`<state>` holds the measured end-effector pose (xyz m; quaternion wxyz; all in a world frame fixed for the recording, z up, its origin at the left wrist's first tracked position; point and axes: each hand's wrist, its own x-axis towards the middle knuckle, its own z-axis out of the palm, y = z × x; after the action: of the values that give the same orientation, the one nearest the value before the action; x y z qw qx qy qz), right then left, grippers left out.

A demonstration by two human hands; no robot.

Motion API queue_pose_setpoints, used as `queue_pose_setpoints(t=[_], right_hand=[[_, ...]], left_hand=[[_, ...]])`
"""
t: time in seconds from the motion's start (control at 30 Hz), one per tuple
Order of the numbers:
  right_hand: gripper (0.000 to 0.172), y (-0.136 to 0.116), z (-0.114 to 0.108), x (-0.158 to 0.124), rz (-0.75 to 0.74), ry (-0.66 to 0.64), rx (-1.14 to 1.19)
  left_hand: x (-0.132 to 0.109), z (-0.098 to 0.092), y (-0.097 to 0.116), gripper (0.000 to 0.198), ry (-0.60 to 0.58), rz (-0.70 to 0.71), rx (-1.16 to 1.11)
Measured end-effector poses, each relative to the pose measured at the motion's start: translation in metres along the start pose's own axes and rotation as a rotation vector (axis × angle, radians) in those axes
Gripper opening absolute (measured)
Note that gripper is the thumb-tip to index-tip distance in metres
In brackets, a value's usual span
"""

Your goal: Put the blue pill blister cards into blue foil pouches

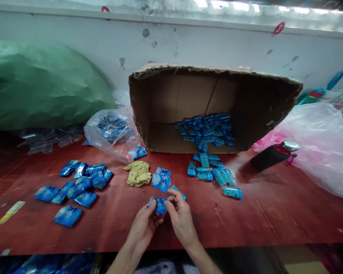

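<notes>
Head view, ordered by size. The red worktop [274, 213] carries everything. At far left we see one green sack [40, 83] slumped against the wall. At centre, one cardboard box [188, 91] lies on its side with its mouth towards us, which seems to be why its heap of blue blister trays spills forward within reach. We count about seven spilled trays [214, 173] on the worktop just outside the mouth; those inside are too many to count. A crumpled clear plastic sheet [326, 148] fills the right side, with one black bottle [274, 154] lying before it. One clear bag [111, 129] of blue packets sits just left of the box. About ten blue sachets [80, 186] lie grouped at left, well apart from the trays, apparently sorted. One yellow glove [137, 174] is bunched at centre.

Smallest: both hands close on a single held sachet [160, 205]. The left hand [143, 228] pinches its left edge and the right hand [181, 219] its right edge, holding it just above the near worktop.
</notes>
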<state>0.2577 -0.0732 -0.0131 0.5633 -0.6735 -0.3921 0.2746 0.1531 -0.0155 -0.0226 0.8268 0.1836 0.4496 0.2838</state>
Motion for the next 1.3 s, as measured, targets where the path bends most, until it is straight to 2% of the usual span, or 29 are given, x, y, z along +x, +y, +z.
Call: queue_pose_setpoints(t=[0.1,0.17,0.27,0.37,0.47,0.53,0.63,0.77,1.3], right_hand=[[0.028,0.011,-0.013,0.004,-0.154,0.036,-0.410],[0.030,0.023,-0.017,0.006,-0.205,0.078,-0.674],[0.028,0.036,-0.016,0.010,-0.238,0.101,-0.824],[0.026,0.033,-0.019,0.012,-0.213,0.082,-0.690],[0.027,0.018,-0.026,0.008,-0.174,0.054,-0.426],[0.030,0.006,-0.030,0.001,-0.209,0.036,-0.346],[0.035,-0.005,-0.031,-0.011,-0.298,-0.030,-0.357],[0.039,-0.006,-0.026,-0.018,-0.367,-0.082,-0.413],[0.040,0.000,-0.021,-0.015,-0.404,0.000,-0.573]], left_hand=[[-0.002,-0.001,0.005,0.012,0.048,-0.053,-0.040],[-0.002,-0.001,0.007,0.012,0.067,-0.086,-0.057],[-0.002,0.000,0.008,0.014,0.093,-0.119,-0.079],[-0.002,0.001,0.008,0.013,0.102,-0.121,-0.094],[-0.002,0.001,0.008,0.011,0.122,-0.110,-0.106],[-0.002,0.001,0.008,0.012,0.131,-0.105,-0.114],[-0.001,0.002,0.008,0.013,0.120,-0.102,-0.124],[0.000,0.001,0.009,0.014,0.099,-0.088,-0.133],[0.003,0.001,0.006,0.013,0.066,0.017,-0.136]])
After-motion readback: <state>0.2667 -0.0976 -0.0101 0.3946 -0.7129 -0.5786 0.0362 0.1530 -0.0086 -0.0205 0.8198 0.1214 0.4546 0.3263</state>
